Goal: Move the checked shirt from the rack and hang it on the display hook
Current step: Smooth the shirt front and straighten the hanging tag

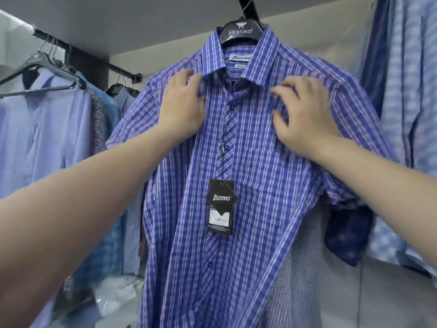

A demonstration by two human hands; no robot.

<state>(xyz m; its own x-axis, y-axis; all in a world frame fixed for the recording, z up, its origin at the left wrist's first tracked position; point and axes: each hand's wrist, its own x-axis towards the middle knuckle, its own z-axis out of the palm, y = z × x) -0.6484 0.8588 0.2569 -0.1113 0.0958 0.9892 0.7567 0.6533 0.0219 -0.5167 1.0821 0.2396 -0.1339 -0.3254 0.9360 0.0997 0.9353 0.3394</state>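
Because the view goes from left to right, the lines follow that order.

Rack: the rack [89, 58] is well to the left of the left hand, carrying other shirts [47, 119] on hangers; the checked shirt is not on it any more.

Left hand: the left hand [183, 106] lies on the shirt's shoulder just beside the collar, fingers bent and pinching a little cloth, probably to pull the shoulder straight over the hanger.

Checked shirt: the checked shirt [236, 256] hangs between and below the two hands, front toward the camera, so the task looks nearly finished.

Hanger: the black hanger [241, 31] is above both hands, its wire hook over a dark display hook [248, 7].

Price tag: the tag [221, 207] dangles on a cord below the hands.

Right hand: the right hand [305, 119] rests on the other shoulder, fingers spread and curled on the cloth, not closed around anything, likely smoothing it.
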